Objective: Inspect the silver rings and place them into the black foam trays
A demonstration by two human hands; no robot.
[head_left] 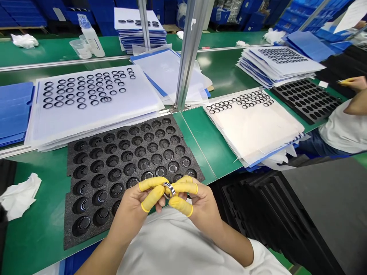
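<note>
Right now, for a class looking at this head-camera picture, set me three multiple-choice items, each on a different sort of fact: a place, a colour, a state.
1. Where is the metal ring?
A. In a recess of the black foam tray
B. Pinched between the fingers of the left hand and the right hand
C. On a stack of blue folders

2. What colour are the finger cots on those fingers?
A. Blue
B. Black
C. Yellow

3. How do the black rings lie on the stack of sheets at picture left?
A. Loose, in rows on the top sheet
B. Threaded on a cord
C. Sealed in a box

Answers:
1. B, because the fingers of both hands meet on the ring.
2. C, because yellow covers show on the fingertips.
3. A, because the rings sit openly in rows on the white sheet.
</note>
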